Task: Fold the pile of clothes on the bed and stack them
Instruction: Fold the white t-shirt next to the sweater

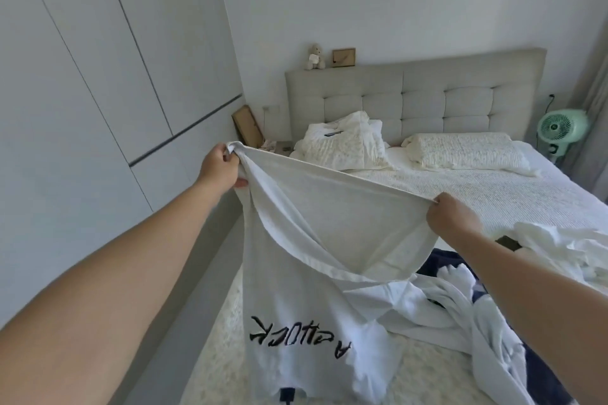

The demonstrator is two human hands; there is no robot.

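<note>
My left hand (219, 165) and right hand (449, 215) pinch the white printed cotton T-shirt's (316, 273) hem taut (print upside down), spreading it flat for folding.

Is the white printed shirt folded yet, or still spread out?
Spread, unfolded: left hand and right hand hold the white shirt stretched, hanging.

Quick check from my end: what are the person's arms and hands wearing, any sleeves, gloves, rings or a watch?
Both forearms are bare as far as the frame shows, with no sleeve or cuff in view. The left hand and right hand wear no gloves. No watch or bracelet shows at either wrist, and no rings can be made out on the visible fingers.
</note>
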